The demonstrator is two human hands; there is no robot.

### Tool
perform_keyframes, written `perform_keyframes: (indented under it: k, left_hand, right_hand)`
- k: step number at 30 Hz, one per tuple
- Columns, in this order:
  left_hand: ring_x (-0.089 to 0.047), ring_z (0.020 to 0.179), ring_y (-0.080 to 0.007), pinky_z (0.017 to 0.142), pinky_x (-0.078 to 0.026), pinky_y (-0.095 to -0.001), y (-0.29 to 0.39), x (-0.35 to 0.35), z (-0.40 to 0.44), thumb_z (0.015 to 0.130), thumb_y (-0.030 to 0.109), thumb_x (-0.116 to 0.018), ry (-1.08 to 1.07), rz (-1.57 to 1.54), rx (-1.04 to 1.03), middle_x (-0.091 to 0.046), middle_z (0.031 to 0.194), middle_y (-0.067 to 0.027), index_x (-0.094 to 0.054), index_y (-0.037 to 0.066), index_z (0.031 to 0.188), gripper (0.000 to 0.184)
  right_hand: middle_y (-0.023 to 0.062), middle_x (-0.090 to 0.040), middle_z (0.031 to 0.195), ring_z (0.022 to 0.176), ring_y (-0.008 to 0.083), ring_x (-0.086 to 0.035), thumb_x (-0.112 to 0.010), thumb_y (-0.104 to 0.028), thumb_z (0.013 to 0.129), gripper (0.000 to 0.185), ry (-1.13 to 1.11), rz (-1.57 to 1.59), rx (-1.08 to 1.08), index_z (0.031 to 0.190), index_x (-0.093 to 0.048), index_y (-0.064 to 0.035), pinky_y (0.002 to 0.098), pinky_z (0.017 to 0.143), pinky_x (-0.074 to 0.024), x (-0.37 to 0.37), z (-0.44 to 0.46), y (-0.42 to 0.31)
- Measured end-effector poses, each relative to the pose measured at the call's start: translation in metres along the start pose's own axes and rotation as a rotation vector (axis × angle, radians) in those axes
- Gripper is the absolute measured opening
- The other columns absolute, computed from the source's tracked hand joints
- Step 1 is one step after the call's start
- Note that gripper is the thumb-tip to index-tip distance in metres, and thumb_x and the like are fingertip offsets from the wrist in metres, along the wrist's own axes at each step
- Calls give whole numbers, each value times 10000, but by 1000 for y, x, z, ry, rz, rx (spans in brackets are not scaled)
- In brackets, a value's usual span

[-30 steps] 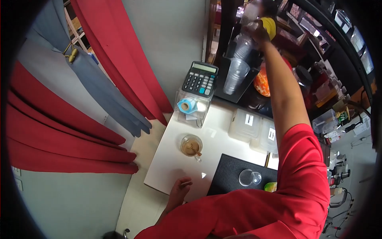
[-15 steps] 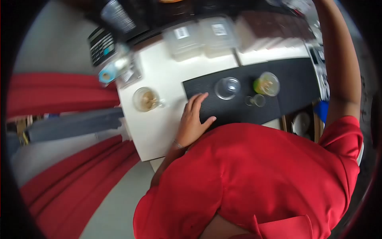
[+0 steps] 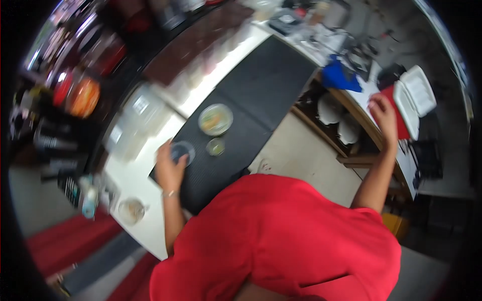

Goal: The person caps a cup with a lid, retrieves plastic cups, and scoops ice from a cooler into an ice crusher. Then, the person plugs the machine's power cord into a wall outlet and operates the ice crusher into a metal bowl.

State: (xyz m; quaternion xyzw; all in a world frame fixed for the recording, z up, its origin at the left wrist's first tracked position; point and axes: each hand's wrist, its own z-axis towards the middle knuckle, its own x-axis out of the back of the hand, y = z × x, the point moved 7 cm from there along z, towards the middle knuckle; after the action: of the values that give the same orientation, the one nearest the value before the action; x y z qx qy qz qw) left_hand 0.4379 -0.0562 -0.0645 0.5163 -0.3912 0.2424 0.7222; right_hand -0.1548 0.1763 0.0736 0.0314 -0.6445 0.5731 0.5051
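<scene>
My left hand (image 3: 170, 168) is at the edge of the black mat (image 3: 251, 95), its fingers and thumb round the side of a clear plastic cup (image 3: 186, 150). Just right of that cup stand a tub with green and orange food (image 3: 216, 120) and a small cup with greenish contents (image 3: 215, 147). Over the side counter at the right, my right hand (image 3: 384, 116) is raised with loosely bent fingers apart, and I see nothing in it. It is near a red flat thing (image 3: 399, 118) and an open white foam box (image 3: 415, 98). Motion blurs the picture.
Clear lidded containers (image 3: 140, 113) and a brown row of boxes (image 3: 196, 45) line the back of the white table. A clear mug (image 3: 132, 210) stands near its left corner. White dishes (image 3: 329, 110) sit on a shelf under the side counter; a blue cloth-like thing (image 3: 340, 75) lies above.
The view has swung to the right. My left hand, earlier open beside the clear cup, is now round it. My right arm, earlier stretched up out of view, now shows its hand over the side counter.
</scene>
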Motion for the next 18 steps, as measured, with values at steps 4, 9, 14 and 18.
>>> perform_keyframes:
  k: [4, 9, 14, 18]
  left_hand:
    - [-498, 1153, -307, 948, -432, -407, 21, 86, 4, 776, 143, -739, 446, -4, 182, -496, 1279, -166, -458, 80, 1348, 640]
    - [-487, 1157, -256, 950, -437, -383, 144, 104, 40, 855, 176, -681, 638, -297, -60, -438, 1300, -115, -443, 95, 1337, 543]
    - [-522, 1160, -295, 972, -471, -449, 274, -75, 69, 936, 299, -583, -65, -1443, -50, -449, 1265, -143, -373, 60, 1329, 505]
    - [-560, 1123, -241, 965, -491, -367, 350, -205, 52, 942, 211, -589, -481, -1610, 100, -473, 1189, -105, -352, 76, 1262, 420]
  right_hand:
    - [45, -628, 921, 829, 112, -587, -646, -22, 816, 238, 146, 66, -335, 1047, -603, 15, 256, 740, -481, 38, -87, 132]
    - [29, -633, 828, 690, 95, -581, -656, -17, 825, 195, 202, 48, -447, 1015, -628, -46, 239, 626, -471, 34, -96, 181]
    - [14, -643, 839, 728, 102, -590, -673, -216, 858, 289, -145, 712, -352, 1112, -610, -93, 240, 653, -468, -47, -46, 115]
    - [127, -467, 1316, 1181, 234, -507, -743, -106, 793, 792, -524, 1096, -162, 1436, -282, -115, 353, 928, -464, -104, -34, 33]
